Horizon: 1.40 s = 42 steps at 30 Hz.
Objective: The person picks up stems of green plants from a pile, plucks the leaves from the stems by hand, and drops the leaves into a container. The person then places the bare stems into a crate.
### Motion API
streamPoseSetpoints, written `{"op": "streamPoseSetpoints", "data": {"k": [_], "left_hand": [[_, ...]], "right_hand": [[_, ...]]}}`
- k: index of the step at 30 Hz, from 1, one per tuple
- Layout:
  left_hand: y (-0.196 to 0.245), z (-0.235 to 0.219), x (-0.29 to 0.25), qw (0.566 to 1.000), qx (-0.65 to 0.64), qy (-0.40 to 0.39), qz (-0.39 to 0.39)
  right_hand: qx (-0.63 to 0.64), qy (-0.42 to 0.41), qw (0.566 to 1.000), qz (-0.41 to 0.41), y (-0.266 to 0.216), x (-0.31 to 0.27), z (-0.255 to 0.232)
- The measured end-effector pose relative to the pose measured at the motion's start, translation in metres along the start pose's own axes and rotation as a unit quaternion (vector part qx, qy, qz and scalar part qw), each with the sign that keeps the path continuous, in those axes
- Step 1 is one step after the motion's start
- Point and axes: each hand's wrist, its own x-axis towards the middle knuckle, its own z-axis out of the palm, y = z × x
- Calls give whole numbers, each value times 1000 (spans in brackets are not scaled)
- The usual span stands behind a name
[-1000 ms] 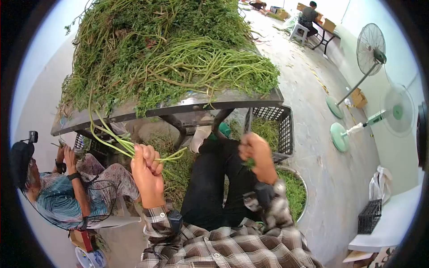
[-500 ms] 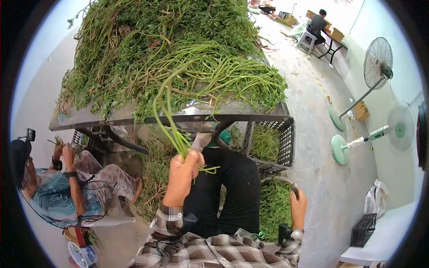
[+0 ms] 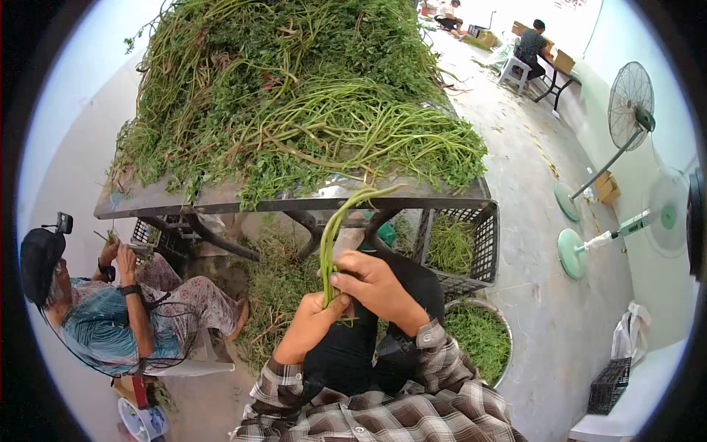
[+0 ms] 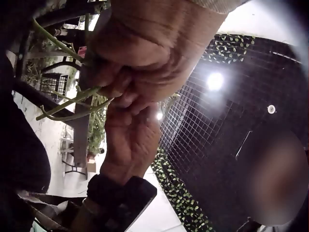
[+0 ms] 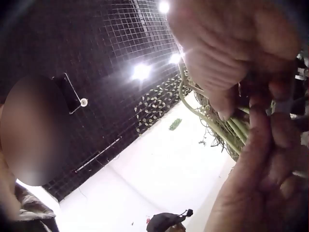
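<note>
A small bunch of long green stems [image 3: 329, 243] stands upright over my lap and bends right at its top, just below the table edge. My left hand [image 3: 313, 318] grips the bunch at its lower end. My right hand [image 3: 368, 283] has come in from the right and pinches the same stems just above the left hand. In the left wrist view the left hand [image 4: 145, 48] and right hand [image 4: 130, 140] meet around the stems [image 4: 72, 99]. The right wrist view shows the fingers of the right hand [image 5: 231, 48] and left hand [image 5: 260, 169] closed on the stems [image 5: 217, 130].
A metal table [image 3: 294, 202] ahead carries a big heap of greens [image 3: 294, 96]. A black crate [image 3: 482, 243] and a metal bowl [image 3: 503, 346], both holding greens, sit at my right. More greens [image 3: 276, 287] lie under the table. A seated person [image 3: 110, 309] works at left. Two fans [image 3: 633, 103] stand at right.
My right hand has risen from the bowl at the right and taken hold of the stems. My left hand moved slightly right and down with the bunch.
</note>
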Motion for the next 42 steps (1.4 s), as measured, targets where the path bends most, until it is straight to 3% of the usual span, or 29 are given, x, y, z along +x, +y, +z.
{"op": "streamPoseSetpoints", "data": {"k": [3, 5, 7, 9, 11, 13, 15, 17, 18, 19, 21, 26, 27, 29, 32, 36, 40, 42], "left_hand": [[0, -8, -7, 1000, -4, 3, -26], [-5, -15, -11, 999, 1, 8, -43], [-18, -24, -12, 998, 11, 31, -50], [-18, -36, -19, 998, 23, 30, -60], [-17, -45, -30, 991, 18, 73, -113], [-23, -52, -37, 992, -6, 87, -95], [-23, -55, -44, 993, -19, 74, -94], [-22, -53, -46, 991, -27, 62, -114], [-27, -50, -44, 992, -40, 44, -112], [-30, -48, -43, 992, -54, 24, -110], [-25, -41, -43, 992, -49, 1, -115], [-36, -36, -48, 992, -57, -19, -113], [-37, -38, -49, 992, -56, -20, -112], [-37, -41, -49, 984, -130, -21, -118], [-22, -40, -47, 991, -95, 4, -94], [-16, -41, -45, 989, -98, 17, -106], [-5, -44, -45, 989, -57, -18, -133], [-2, -49, -49, 988, -22, -24, -153]], "right_hand": [[16, 8, 997, 74, 6, -6, 9], [1, 16, 997, 77, 8, -9, 9], [-102, 59, 992, 50, 17, -10, 5], [-153, 128, 980, -5, 25, -10, -4], [-240, 244, 939, -35, 27, -4, -27], [-74, 298, 950, 54, 10, -2, -50], [5, 272, 962, 26, -3, 0, -45], [173, 183, 965, 75, -5, 0, -25], [158, 121, 975, 101, 0, -2, -13], [242, 84, 953, 161, 11, -6, -1], [201, 16, 958, 202, 11, -10, 23], [141, -53, 977, 153, 9, -5, 42], [141, -52, 977, 152, 14, -4, 44], [30, 6, 998, 64, 28, -4, 46], [-54, 55, 996, 42, 22, -2, 40], [-48, 94, 994, 29, 20, 0, 39], [-158, 110, 981, -14, 16, 3, 27], [-207, 162, 965, 0, 10, 7, 16]]}}
